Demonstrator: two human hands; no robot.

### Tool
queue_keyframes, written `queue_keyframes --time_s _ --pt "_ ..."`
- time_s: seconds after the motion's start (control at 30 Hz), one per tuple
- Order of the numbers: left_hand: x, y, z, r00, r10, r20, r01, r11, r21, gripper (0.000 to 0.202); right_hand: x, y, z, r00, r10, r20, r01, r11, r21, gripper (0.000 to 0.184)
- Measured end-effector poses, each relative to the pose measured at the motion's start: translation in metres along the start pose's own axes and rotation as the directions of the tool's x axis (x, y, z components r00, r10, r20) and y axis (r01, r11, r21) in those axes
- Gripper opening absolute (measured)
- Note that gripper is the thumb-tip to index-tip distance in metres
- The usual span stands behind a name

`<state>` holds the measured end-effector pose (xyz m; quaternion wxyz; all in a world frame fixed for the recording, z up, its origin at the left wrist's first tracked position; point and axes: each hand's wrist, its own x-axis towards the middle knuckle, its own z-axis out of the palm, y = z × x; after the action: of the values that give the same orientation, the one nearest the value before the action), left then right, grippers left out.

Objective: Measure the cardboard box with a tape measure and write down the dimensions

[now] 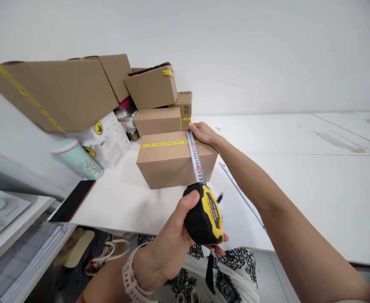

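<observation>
My left hand (169, 240) is wrapped round a black and yellow tape measure (204, 214), held just in front of a brown cardboard box (169, 164). The measure's silver blade (195, 158) runs from the case across the box top to its far edge. There my right hand (203, 134) pinches the blade's end against the box. Yellow printed tape (164, 144) crosses the top of this box and passes beneath the blade. A black strap (210, 273) dangles from the case.
More cardboard boxes (150, 90) are stacked behind and to the left. A mint tumbler (77, 158), an avocado-print carton (109, 143) and a dark phone-like slab (73, 201) stand or lie at left. A ruler (240, 191), white paper (229, 214) and a black pen-like object (220, 197) lie right of the box.
</observation>
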<state>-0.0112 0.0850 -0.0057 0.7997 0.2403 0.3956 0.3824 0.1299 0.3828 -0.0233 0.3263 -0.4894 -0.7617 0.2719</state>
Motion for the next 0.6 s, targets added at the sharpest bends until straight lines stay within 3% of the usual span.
queue_keyframes --time_s 0.17,0.27,0.33,0.43,0.5,0.6 --pt "0.000 -0.001 -0.003 1.000 0.014 0.016 -0.015 0.998 0.053 0.081 -0.005 -0.010 -0.002 0.999 0.006 -0.042 -0.006 1.000 0.001 0.044" --pt "-0.003 -0.006 -0.013 0.997 0.042 0.061 -0.052 0.985 0.166 0.076 -0.017 -0.016 -0.010 0.979 -0.050 -0.196 0.054 0.998 0.018 0.039" --pt "-0.006 -0.011 -0.024 0.995 0.047 0.086 -0.066 0.970 0.234 0.077 -0.030 -0.015 -0.018 0.926 -0.121 -0.358 0.151 0.987 0.057 0.032" --pt "-0.011 -0.016 -0.042 0.995 0.032 0.096 -0.064 0.933 0.353 0.092 -0.061 -0.010 -0.030 0.790 -0.175 -0.588 0.273 0.959 0.081 0.025" --pt "-0.012 -0.018 -0.050 0.994 0.029 0.108 -0.076 0.885 0.460 0.098 -0.088 -0.008 -0.032 0.726 -0.178 -0.665 0.296 0.953 0.068 0.024" --pt "-0.010 -0.018 -0.053 0.991 0.035 0.128 -0.103 0.808 0.580 0.100 -0.136 -0.015 -0.021 0.674 -0.206 -0.710 0.308 0.951 0.016 0.019"
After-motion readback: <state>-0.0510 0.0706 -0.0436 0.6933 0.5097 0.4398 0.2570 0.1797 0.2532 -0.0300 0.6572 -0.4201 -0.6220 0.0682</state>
